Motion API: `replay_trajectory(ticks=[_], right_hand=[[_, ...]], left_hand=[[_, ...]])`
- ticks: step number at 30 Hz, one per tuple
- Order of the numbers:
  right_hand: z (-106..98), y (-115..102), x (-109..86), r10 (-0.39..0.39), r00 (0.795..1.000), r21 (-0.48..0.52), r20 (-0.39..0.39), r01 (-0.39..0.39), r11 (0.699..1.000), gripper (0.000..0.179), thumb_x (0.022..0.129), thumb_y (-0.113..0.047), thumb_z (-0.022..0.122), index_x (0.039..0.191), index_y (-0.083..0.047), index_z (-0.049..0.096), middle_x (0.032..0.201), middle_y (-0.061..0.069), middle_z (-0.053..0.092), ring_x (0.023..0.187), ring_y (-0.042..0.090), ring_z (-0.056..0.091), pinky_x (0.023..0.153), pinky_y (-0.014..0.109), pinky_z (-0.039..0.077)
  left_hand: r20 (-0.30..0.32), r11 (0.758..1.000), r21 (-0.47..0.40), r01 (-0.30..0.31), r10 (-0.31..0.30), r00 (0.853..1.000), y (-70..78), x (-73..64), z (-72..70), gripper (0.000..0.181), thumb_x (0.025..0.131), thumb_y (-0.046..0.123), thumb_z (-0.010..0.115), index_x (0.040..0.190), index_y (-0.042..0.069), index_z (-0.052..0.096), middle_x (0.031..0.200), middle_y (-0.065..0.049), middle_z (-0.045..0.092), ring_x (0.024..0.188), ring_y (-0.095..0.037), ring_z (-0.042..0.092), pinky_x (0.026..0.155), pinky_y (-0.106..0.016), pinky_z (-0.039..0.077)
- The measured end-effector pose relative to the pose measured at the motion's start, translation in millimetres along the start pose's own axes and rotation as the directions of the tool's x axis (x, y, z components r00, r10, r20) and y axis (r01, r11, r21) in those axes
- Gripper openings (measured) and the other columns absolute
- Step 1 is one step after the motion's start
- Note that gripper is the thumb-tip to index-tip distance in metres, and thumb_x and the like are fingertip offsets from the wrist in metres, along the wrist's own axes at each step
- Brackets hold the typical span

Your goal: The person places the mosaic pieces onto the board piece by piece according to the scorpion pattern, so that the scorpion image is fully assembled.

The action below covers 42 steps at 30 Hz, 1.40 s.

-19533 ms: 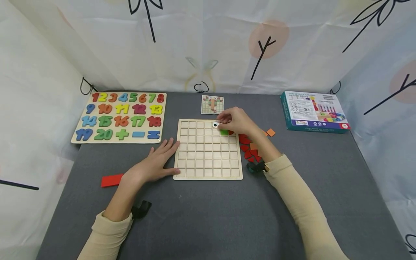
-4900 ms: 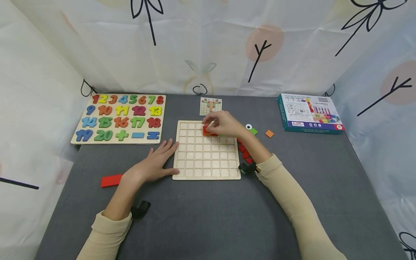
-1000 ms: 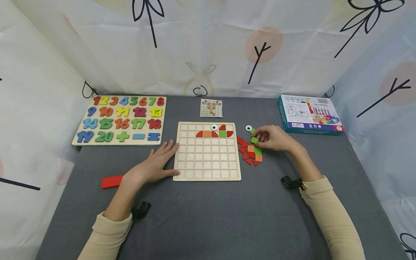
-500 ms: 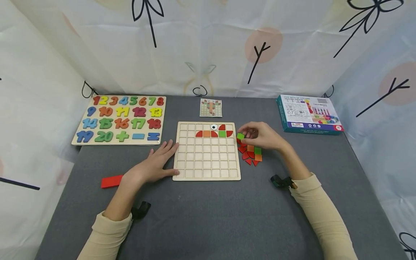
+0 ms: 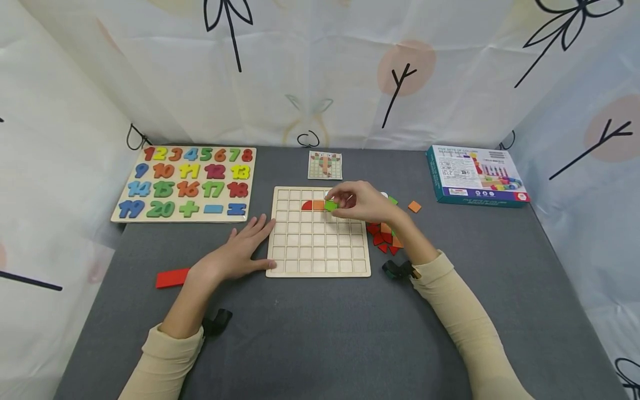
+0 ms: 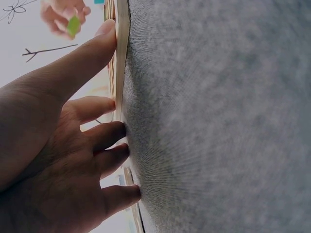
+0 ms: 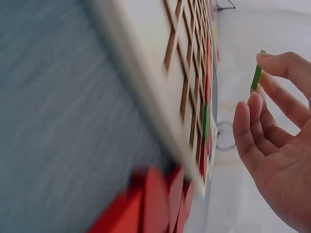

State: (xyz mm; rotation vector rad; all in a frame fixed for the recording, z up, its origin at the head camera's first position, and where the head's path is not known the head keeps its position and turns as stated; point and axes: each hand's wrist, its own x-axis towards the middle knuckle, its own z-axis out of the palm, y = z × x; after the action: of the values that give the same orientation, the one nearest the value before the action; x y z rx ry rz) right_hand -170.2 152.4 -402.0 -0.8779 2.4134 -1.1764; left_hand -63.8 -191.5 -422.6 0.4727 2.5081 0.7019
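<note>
My right hand point(image 5: 367, 201) pinches a small green square tile point(image 5: 331, 205) over the upper part of the wooden grid board point(image 5: 320, 244). In the right wrist view the green tile stands edge-on between thumb and fingertip, raised above the board. A red quarter-round tile point(image 5: 307, 205) and an orange square tile point(image 5: 318, 205) sit in the second row; the right hand hides the tiles farther right. My left hand point(image 5: 232, 250) rests with spread fingers at the board's left side, its thumb on the lower left edge. In the left wrist view, this thumb point(image 6: 92, 53) lies along the rim.
Red and orange loose tiles point(image 5: 384, 239) lie right of the board, partly under the right forearm. A single orange tile point(image 5: 414, 206) lies farther out. Behind the board is a pattern card point(image 5: 325, 165). A number puzzle point(image 5: 185, 183), a box point(image 5: 480, 175) and a red strip point(image 5: 171, 278) surround it.
My right hand picked a green tile from the loose pieces and carried it left over the board. Earlier, red, orange, green and eye tiles were set into the grid. My left hand has stayed put.
</note>
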Motion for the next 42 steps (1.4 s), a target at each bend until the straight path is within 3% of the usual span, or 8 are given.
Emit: replay_trajectory(ticks=[4,11,20,31,42], right_hand=[[11.9,-4.7,20.9,-0.025,0.999,-0.026,0.032,0.026,0.999,0.029,0.094,-0.011,0.082,0.123,-0.009,0.078,0.097,0.006,0.073,0.088,0.016,0.067,0.080,0.026,0.058],[30.4,-12.9,53.3,-0.062,0.994,-0.120,0.092,0.073,0.990,0.028,0.095,-0.011,0.080,0.122,-0.006,0.077,0.101,0.010,0.077,0.093,0.021,0.072,0.087,0.033,0.060],[43.4,-19.5,81.3,-0.020,0.991,-0.240,0.136,0.052,0.969,0.028,0.098,-0.010,0.075,0.125,-0.005,0.078,0.109,0.013,0.079,0.095,0.022,0.071,0.091,0.036,0.059],[47.8,-27.8,83.6,0.032,0.986,-0.269,0.163,0.014,0.963,0.029,0.099,-0.009,0.074,0.127,-0.005,0.078,0.119,0.015,0.073,0.096,0.023,0.068,0.092,0.037,0.058],[39.1,-29.0,71.4,-0.003,0.989,-0.224,0.146,0.036,0.974,0.031,0.100,-0.007,0.073,0.130,-0.001,0.076,0.127,0.017,0.075,0.107,0.028,0.076,0.097,0.039,0.062]], left_hand=[[0.010,1.000,0.003,0.005,-0.005,1.000,3.6,-2.0,-3.2,0.106,0.097,0.053,0.078,0.175,0.014,0.018,0.183,-0.022,0.011,0.172,-0.045,0.004,0.130,-0.079,0.004],[0.019,0.999,0.036,0.023,-0.024,1.000,10.0,-3.7,-4.9,0.103,0.099,0.048,0.077,0.175,0.011,0.017,0.182,-0.023,0.010,0.171,-0.046,0.004,0.131,-0.079,0.004],[-0.015,0.999,0.042,0.006,-0.006,1.000,10.6,-3.7,-2.7,0.102,0.099,0.046,0.078,0.174,0.009,0.020,0.181,-0.025,0.015,0.170,-0.049,0.008,0.130,-0.080,0.008],[-0.014,0.999,0.032,0.004,-0.003,1.000,11.3,-3.5,-3.3,0.101,0.099,0.045,0.078,0.174,0.009,0.020,0.181,-0.024,0.014,0.170,-0.048,0.007,0.130,-0.080,0.007],[-0.012,0.999,0.040,0.009,-0.009,1.000,9.9,-3.2,-2.9,0.102,0.099,0.046,0.078,0.175,0.010,0.019,0.182,-0.025,0.013,0.170,-0.049,0.007,0.130,-0.080,0.007]])
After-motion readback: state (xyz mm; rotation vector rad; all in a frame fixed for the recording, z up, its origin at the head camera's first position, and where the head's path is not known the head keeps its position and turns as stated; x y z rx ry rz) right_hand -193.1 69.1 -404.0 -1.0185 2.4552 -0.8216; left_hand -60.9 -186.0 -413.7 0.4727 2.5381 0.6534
